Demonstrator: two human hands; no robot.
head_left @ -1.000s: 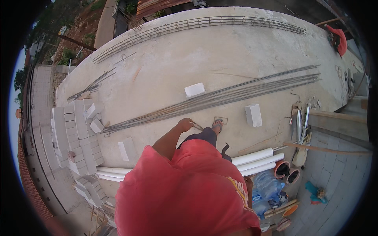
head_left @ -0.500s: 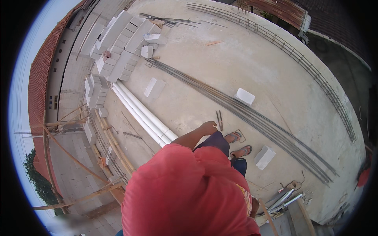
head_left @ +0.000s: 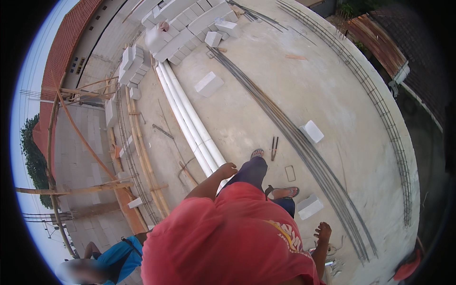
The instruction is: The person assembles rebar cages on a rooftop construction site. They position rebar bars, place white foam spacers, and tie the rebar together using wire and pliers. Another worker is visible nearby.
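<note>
My left hand point(head_left: 227, 170) hangs beside my thigh with its fingers curled in and nothing visible in them. Below it run the long white pipes point(head_left: 189, 114), and I cannot tell whether the hand touches them. Out to the right, my right hand point(head_left: 323, 231) is held away from my body, fingers loosely bent, apart and holding nothing. A pale block point(head_left: 309, 207) lies on the concrete near it. Ahead of my sandalled feet are two short dark rods point(head_left: 274, 148) and a bent wire rectangle point(head_left: 289, 173).
A bundle of steel bars point(head_left: 285, 121) crosses the floor diagonally on my right. Stacked pale blocks point(head_left: 190, 28) stand far ahead. Bamboo poles point(head_left: 142, 142) lie to the left. A long rebar cage point(head_left: 375, 90) follows the right edge. A person in blue point(head_left: 124, 259) is at lower left.
I have stepped and my view has turned, so the floor things appear shifted. My left hand now sits nearer the white pipes. My right hand has come out from beside my shirt.
</note>
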